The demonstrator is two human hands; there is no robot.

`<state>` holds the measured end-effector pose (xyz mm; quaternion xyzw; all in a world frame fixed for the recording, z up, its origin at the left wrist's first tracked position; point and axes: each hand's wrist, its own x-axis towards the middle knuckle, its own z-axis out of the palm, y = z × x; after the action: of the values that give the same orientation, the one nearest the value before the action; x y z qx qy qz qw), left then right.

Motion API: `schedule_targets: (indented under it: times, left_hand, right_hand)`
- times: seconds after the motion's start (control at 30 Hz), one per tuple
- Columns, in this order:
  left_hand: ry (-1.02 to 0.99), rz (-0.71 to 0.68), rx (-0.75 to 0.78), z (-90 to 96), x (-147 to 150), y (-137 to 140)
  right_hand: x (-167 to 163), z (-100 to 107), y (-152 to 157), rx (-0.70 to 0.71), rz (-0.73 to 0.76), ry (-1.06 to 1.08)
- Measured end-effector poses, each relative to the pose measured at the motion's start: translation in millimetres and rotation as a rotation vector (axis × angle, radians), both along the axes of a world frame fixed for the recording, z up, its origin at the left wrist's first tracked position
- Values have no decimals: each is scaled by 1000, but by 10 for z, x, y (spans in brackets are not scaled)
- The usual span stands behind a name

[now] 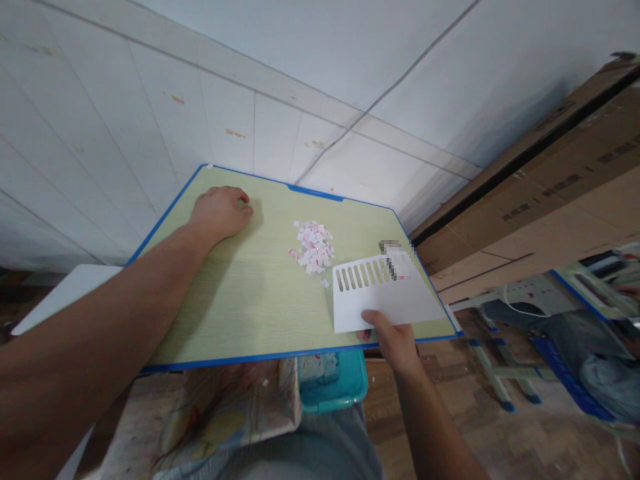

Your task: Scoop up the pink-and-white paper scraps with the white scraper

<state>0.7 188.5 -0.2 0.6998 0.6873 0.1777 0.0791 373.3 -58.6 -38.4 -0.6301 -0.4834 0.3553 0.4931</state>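
Closest to me is the left arm [115, 320], which reaches over the counter [250, 317] with the blue rim. The left hand [220, 212] rests near the back, with its fingers curled down. I cannot tell if they hold anything. The right hand [395, 343] grips a white card [395, 300] at its near edge, thumb on top and fingers below. The card has a row of slots, and one end is blurred out. Just left of it, a pile of little paper bits [315, 247] sits mid-counter. A blue-green tub [353, 390] is below the near edge. I think this step is holding the card beside the pile. The next move seems to need a firm grip and slow hands, as light bits could scatter.
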Motion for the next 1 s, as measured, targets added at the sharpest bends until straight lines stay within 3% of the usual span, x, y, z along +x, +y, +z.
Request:
schedule_targets:
  times: [0.13, 0.43, 0.73, 1.0]
  left_hand:
    - [28, 0, 4, 2, 4, -10]
    - [36, -8, 2, 0, 5, -8]
    - [50, 6, 0, -28, -27, 21]
    - [16, -11, 3, -69, -59, 57]
  right_hand:
    - [-51, 69, 140, 53, 5, -28]
    - [-171, -8, 467, 71, -16, -72]
    - [-197, 102, 394, -6, -41, 32]
    - [-220, 176, 386, 10, -8, 41]
